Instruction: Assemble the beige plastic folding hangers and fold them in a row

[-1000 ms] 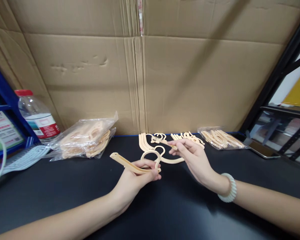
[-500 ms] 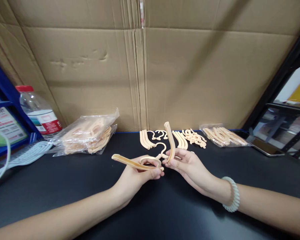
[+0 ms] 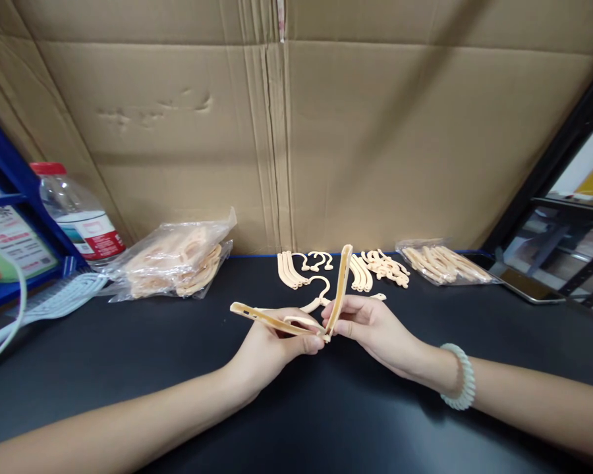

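Note:
My left hand [image 3: 281, 342] is closed around a beige plastic hanger arm [image 3: 257, 315] and a hook piece [image 3: 301, 321] joined near its inner end. Between the thumb and fingers of my right hand [image 3: 366, 322] is a second hanger arm [image 3: 340, 283], which points upward. The inner ends of both arms meet at my left fingertips; whether they are locked together I cannot tell. Just behind my hands lies a hanger [image 3: 319, 286] with its hook toward the back, partly hidden by my hands.
Behind lie loose hanger arms [image 3: 289, 270], hooks [image 3: 317, 259], more arms [image 3: 360, 273] and a small-parts pile [image 3: 385, 268]. Bagged parts [image 3: 172, 257] and a bottle [image 3: 86, 220] stand left, near a hairbrush [image 3: 69, 296]. At right are another bag [image 3: 445, 263] and a phone [image 3: 528, 286].
My right hand has brought its hanger arm's lower end against the piece in my left hand. That arm now leans to the right instead of left.

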`<action>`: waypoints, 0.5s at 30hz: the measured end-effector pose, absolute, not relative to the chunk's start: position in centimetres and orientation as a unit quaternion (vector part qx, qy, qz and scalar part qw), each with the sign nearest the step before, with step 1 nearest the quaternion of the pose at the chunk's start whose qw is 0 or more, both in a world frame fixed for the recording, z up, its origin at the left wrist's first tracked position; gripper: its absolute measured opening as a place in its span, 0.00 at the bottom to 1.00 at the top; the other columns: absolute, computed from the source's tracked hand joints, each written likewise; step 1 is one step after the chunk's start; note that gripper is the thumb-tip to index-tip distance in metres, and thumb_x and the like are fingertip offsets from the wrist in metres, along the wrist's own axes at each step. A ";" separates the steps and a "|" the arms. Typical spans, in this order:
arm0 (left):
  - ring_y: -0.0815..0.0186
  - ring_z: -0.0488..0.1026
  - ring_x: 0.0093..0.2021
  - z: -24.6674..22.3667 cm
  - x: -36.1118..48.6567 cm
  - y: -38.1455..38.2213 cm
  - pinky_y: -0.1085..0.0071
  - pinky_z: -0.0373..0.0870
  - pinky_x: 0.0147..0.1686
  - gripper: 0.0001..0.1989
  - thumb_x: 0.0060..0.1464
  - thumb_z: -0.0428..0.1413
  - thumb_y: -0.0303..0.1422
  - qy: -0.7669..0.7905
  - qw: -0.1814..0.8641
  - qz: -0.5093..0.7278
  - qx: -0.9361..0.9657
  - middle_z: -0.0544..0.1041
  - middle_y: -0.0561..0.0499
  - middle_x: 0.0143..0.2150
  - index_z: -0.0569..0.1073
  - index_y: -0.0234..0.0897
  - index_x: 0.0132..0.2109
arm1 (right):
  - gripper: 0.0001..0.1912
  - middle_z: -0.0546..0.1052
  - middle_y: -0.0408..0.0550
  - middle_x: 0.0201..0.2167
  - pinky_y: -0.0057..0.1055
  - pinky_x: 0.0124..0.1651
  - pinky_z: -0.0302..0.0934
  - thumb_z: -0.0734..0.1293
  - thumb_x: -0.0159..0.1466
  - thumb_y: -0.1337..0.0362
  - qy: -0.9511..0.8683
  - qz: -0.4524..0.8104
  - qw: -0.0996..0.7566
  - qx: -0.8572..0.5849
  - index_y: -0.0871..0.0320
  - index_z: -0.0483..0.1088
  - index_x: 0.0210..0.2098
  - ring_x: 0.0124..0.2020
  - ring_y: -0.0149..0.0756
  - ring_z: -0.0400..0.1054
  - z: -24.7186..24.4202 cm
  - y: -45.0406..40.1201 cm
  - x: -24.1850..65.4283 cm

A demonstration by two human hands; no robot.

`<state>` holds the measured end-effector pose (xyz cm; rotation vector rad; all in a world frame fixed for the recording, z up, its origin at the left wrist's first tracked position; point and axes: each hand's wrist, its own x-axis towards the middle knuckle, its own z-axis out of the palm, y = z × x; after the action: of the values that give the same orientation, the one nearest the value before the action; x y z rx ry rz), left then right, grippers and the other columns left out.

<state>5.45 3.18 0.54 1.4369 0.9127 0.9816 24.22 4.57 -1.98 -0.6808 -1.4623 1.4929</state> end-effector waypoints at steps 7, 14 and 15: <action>0.65 0.74 0.28 0.4 5.4 3.2 0.69 0.71 0.36 0.03 0.39 0.66 0.26 0.395 0.558 0.425 0.594 0.79 0.53 0.25 0.80 0.36 0.26 | 0.07 0.78 0.44 0.33 0.37 0.47 0.67 0.73 0.56 0.63 -0.608 0.588 0.445 -0.296 0.57 0.74 0.34 0.36 0.34 0.73 -1.6 4.4 24.1; 0.63 0.75 0.32 0.2 5.4 3.2 0.69 0.71 0.39 0.03 0.39 0.66 0.26 0.385 0.567 0.446 0.576 0.79 0.53 0.26 0.79 0.37 0.25 | 0.06 0.79 0.44 0.31 0.37 0.46 0.67 0.73 0.55 0.64 -0.643 0.547 0.442 -0.303 0.57 0.75 0.33 0.36 0.36 0.73 -1.2 4.1 24.2; 0.64 0.75 0.32 0.2 5.4 3.2 0.69 0.71 0.39 0.04 0.39 0.66 0.26 0.383 0.570 0.452 0.569 0.79 0.53 0.26 0.79 0.37 0.25 | 0.06 0.79 0.45 0.32 0.37 0.46 0.67 0.73 0.55 0.64 -0.648 0.540 0.443 -0.302 0.57 0.75 0.33 0.37 0.36 0.74 -1.2 4.0 24.2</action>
<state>5.40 3.17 0.19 1.3366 0.8994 1.0610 24.25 4.02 -1.17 -0.7500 -1.6085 1.3400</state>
